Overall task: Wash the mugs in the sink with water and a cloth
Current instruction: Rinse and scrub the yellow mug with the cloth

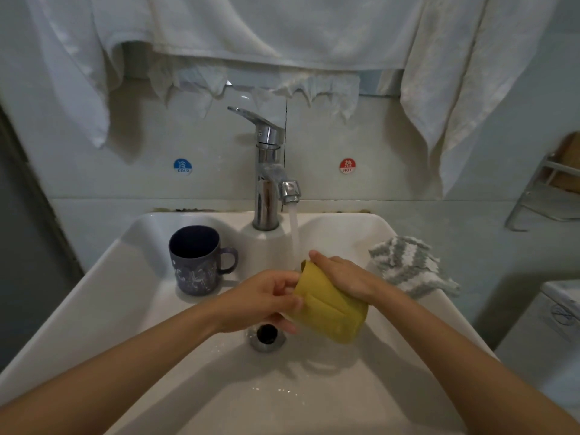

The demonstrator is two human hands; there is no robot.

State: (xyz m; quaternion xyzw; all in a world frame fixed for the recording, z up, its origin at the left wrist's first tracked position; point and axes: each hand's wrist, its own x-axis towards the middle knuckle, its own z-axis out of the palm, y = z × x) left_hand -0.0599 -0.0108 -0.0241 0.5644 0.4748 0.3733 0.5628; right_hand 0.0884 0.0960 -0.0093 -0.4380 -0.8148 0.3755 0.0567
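A yellow mug (332, 312) is tilted over the white sink (131, 309), its mouth turned up toward the running water (293, 233) from the chrome tap (266, 183). My right hand (342, 274) grips the mug from above, thumb at its rim. My left hand (260, 299) holds the mug's left side, fingers curled round it. A dark purple mug (196, 262) stands upright on the sink's left ledge. A grey-and-white striped cloth (408, 265) lies on the sink's right ledge, touched by neither hand.
The drain (266, 335) sits in the basin under the hands. White towels (282, 36) hang above the tap. Blue cold (182, 167) and red hot (347, 166) stickers mark the wall. A metal rack (546, 189) stands at the right.
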